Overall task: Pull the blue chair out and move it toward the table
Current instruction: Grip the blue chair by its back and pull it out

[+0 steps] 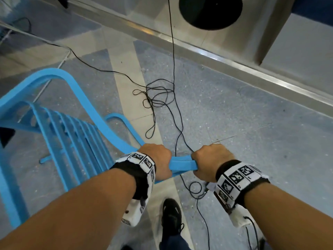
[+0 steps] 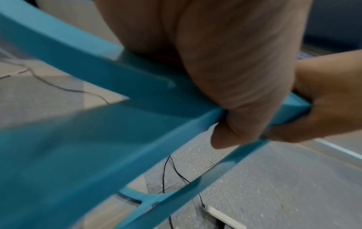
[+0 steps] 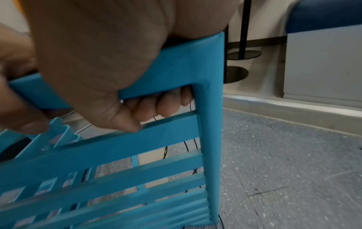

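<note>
The blue chair [image 1: 59, 121] is a slatted plastic one, seen from above at the left of the head view. My left hand [image 1: 158, 159] and my right hand [image 1: 210, 162] both grip its top rail [image 1: 182, 164], side by side. In the left wrist view my left hand [image 2: 235, 93] wraps over the blue chair's rail [image 2: 137, 86]. In the right wrist view my right hand [image 3: 101, 65] curls round the rail [image 3: 176, 74] near the blue chair's corner post [image 3: 210, 124], fingertips [image 3: 168, 105] showing under the rail. The table's black round base [image 1: 210, 12] stands at the top.
Loose black cables [image 1: 158, 98] lie tangled on the speckled grey floor ahead of the chair. A raised metal-edged step [image 1: 234, 56] runs diagonally at the upper right. My black shoe [image 1: 171, 215] is below the hands. A blue padded bench [image 3: 323, 15] stands behind the step.
</note>
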